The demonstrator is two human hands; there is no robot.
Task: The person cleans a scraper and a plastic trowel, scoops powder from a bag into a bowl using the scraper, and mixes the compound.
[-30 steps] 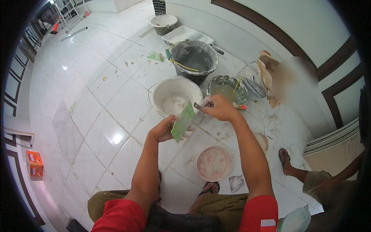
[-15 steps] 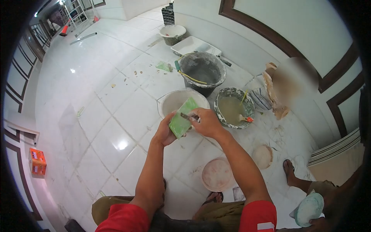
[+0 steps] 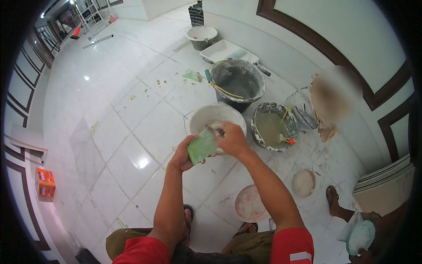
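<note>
My left hand grips a flat green rectangular plate with whitish smears, its thumb along the near left edge. At the plate's upper right edge, my right hand is closed in a pinch around a small dark scraper, which is partly hidden by the fingers and blurred. Both hands are over the near rim of a white bucket.
Beyond stands a dark bucket, with a tub of murky water holding a brush to its right. A paint tray lies by the wall. Round lids are near my feet. At right, another person's hand holds a pale green disc.
The scraper has moved from the middle of the green plate to its upper right edge. The plate has turned and lowered slightly. The whole view has shifted a little.
</note>
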